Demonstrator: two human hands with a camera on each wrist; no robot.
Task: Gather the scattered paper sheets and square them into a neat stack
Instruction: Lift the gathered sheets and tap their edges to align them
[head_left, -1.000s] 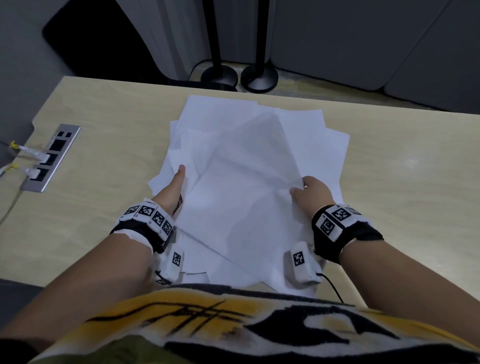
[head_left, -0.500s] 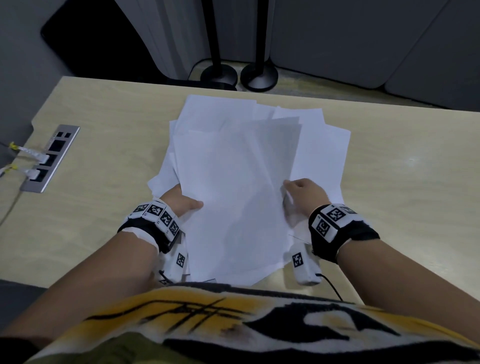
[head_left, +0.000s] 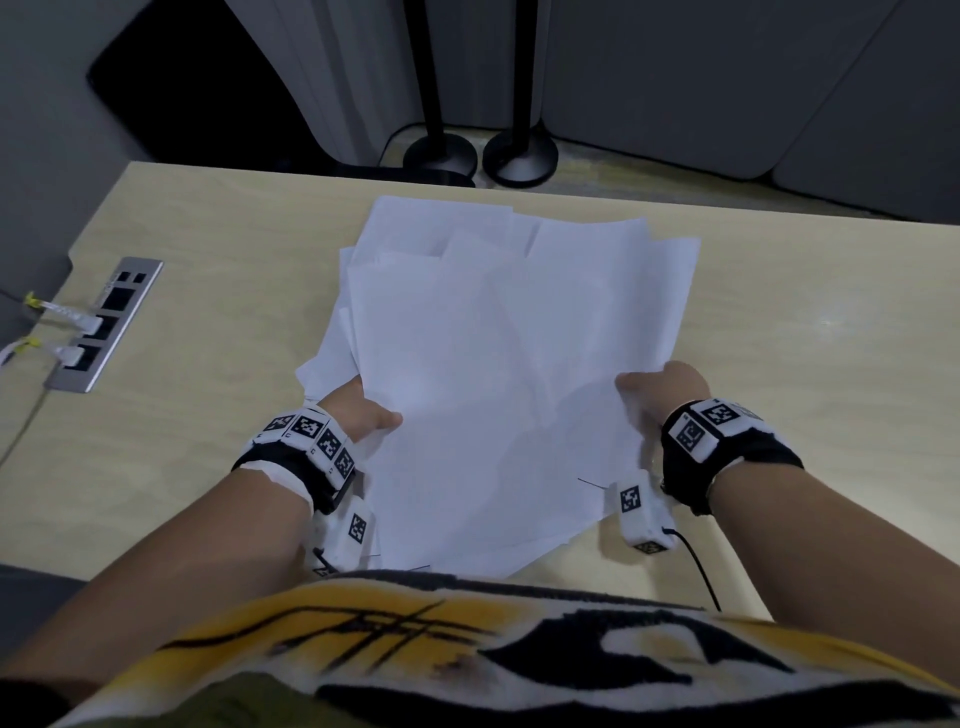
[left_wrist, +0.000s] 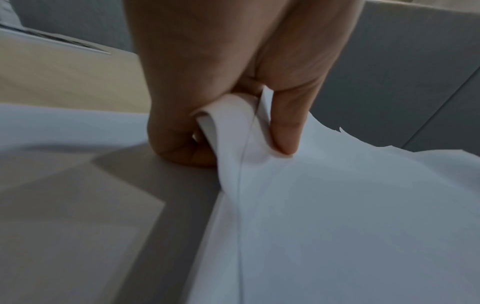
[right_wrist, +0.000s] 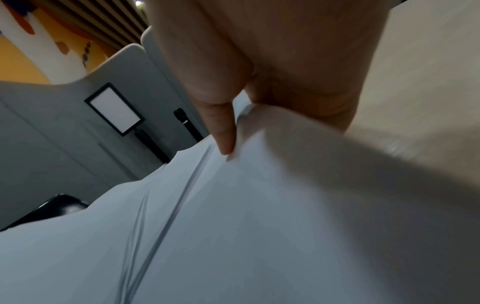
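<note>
A loose, uneven pile of plain white sheets (head_left: 498, 364) lies fanned on a pale wooden bench (head_left: 208, 260), corners jutting out. The left hand (head_left: 358, 415) and right hand (head_left: 665, 384) each pinch the pile's side edges, thumbs on top.

White paper sheets (head_left: 498, 374) overlap unevenly, edges askew, on the table.

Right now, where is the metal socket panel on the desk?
In the head view, the socket panel is set into the desk near its left edge, left of the paper sheets and well clear of the left hand.
</note>
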